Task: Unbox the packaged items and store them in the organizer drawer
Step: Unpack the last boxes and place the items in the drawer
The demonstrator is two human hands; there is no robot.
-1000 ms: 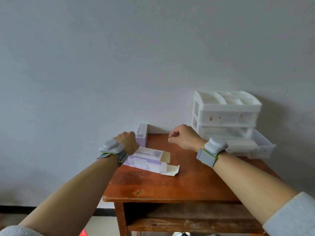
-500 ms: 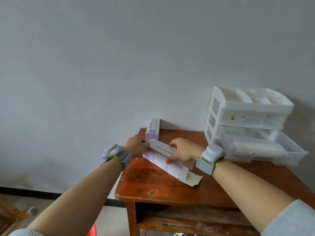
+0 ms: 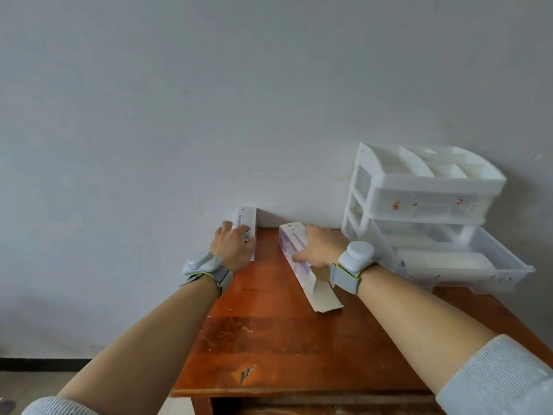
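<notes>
Two long white-and-lilac cartons lie at the back of the wooden table (image 3: 269,339). The closed carton (image 3: 247,218) is at the back left against the wall, and my left hand (image 3: 233,248) grips its near end. The opened carton (image 3: 289,242) lies beside it, running front to back, with its end flap (image 3: 324,296) hanging open toward me. My right hand (image 3: 321,247) grips it from above, thumb on its left side. The white plastic organizer (image 3: 419,187) stands at the back right. Its bottom drawer (image 3: 490,266) is pulled out and holds a flat white item (image 3: 443,260).
The grey wall runs right behind the table. The organizer's upper drawer (image 3: 428,205) is closed, and its top tray has several compartments. The table's left edge is just under my left wrist. Bare wood lies in front of the cartons.
My left hand left the opened carton and took the closed carton at the back. My right hand swung the opened carton so it lies front to back, nearer the organizer.
</notes>
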